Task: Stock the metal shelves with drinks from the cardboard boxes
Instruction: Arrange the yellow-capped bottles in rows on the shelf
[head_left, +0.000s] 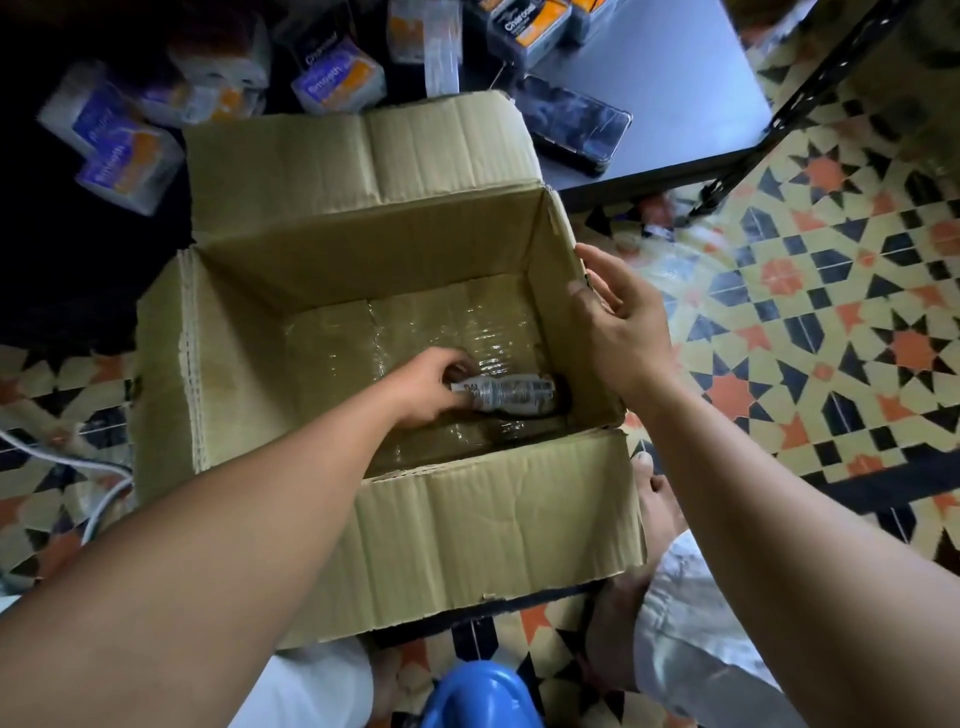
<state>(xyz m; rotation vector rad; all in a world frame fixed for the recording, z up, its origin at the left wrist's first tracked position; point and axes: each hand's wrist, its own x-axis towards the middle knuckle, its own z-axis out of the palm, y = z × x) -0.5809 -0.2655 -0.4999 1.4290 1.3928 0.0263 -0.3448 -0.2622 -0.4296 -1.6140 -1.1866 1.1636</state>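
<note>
One bottle (511, 397) lies in the box (467, 519); our left hand (431, 387) grips it, our right hand (618, 322) hovers spread above the box's right wall.

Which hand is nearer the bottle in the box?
Left. The left hand grips the bottle on the box floor; the right hand hovers open by its right wall.

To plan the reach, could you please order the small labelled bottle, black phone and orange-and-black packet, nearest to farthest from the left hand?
1. Small labelled bottle, gripped by the left hand inside the cardboard box.
2. Black phone, on the grey shelf beyond the box.
3. Orange-and-black packet, farther back past the phone.
</note>
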